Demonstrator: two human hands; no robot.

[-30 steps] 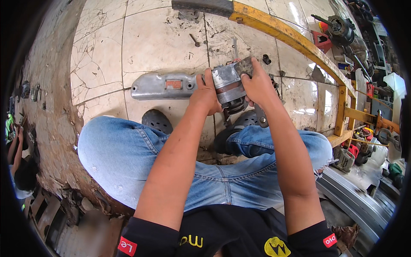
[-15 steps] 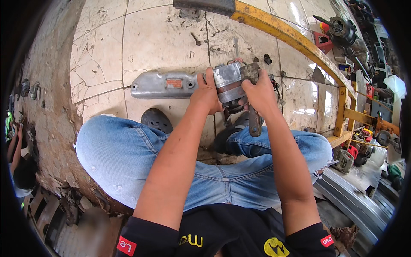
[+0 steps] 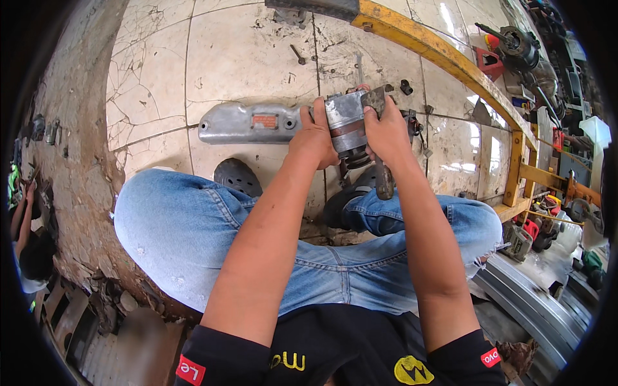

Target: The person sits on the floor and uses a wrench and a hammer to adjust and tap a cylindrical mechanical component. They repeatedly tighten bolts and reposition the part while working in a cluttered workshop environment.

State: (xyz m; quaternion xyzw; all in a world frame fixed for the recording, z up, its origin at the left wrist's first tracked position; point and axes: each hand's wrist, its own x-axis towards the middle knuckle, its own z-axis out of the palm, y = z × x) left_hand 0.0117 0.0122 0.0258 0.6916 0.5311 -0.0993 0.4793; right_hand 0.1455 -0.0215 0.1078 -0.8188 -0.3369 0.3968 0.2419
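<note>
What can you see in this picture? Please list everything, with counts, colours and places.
motor-like part: one, grey, between the hands
metal bar: one, dark, in the right hand
metal cover: one, grey, floor, left of the motor-like part
bolt: one, dark, floor beyond the cover
floor tiles: many, cream, centre
frame: one, yellow, top to right
stand: one, red, upper right
beams: several, silver, lower right
other clutter: uncountable, mixed colours, edges
another person: one, far left
shoes: two, dark, below the cover and part
jeans: one pair, blue, centre
shirt: one, black, bottom
hands: two, left and right, centre
</note>
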